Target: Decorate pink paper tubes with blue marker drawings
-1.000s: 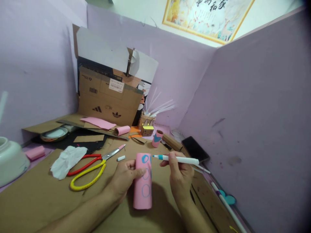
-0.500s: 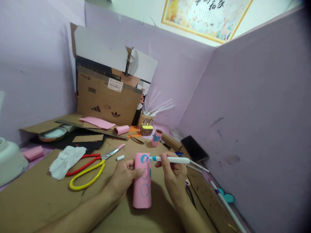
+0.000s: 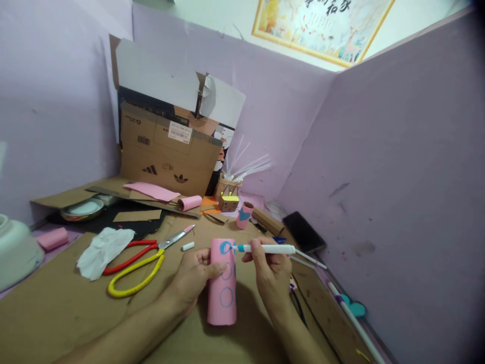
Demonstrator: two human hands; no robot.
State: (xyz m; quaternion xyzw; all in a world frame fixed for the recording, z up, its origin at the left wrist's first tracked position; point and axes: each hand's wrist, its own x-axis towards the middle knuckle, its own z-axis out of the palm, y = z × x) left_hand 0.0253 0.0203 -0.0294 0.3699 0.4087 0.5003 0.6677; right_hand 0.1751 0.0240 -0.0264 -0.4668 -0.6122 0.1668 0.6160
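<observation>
A pink paper tube (image 3: pixel 217 308) stands over the cardboard in front of me, with my left hand (image 3: pixel 195 275) gripping its left side, thumb across the front. Three blue circles run down its face, and the top one is partly coloured in. In my right hand (image 3: pixel 271 273) is a white marker (image 3: pixel 278 249) with a blue tip, which meets the tube at the top circle. The marker's white cap (image 3: pixel 188 246) lies just beyond my left hand. Further left rest scissors (image 3: pixel 161 247) with one red and one yellow handle.
A crumpled tissue (image 3: pixel 104 253) lies by the scissors. Behind are a small pink tube with a blue heart (image 3: pixel 244 216), another pink tube (image 3: pixel 190 203) and a small cardboard box (image 3: pixel 229 202). A phone (image 3: pixel 303 231) lies at right; a large cardboard box (image 3: pixel 170 156) stands at the back.
The top circle shows slightly more blue. Both hands, the tube and the marker stay almost where they were.
</observation>
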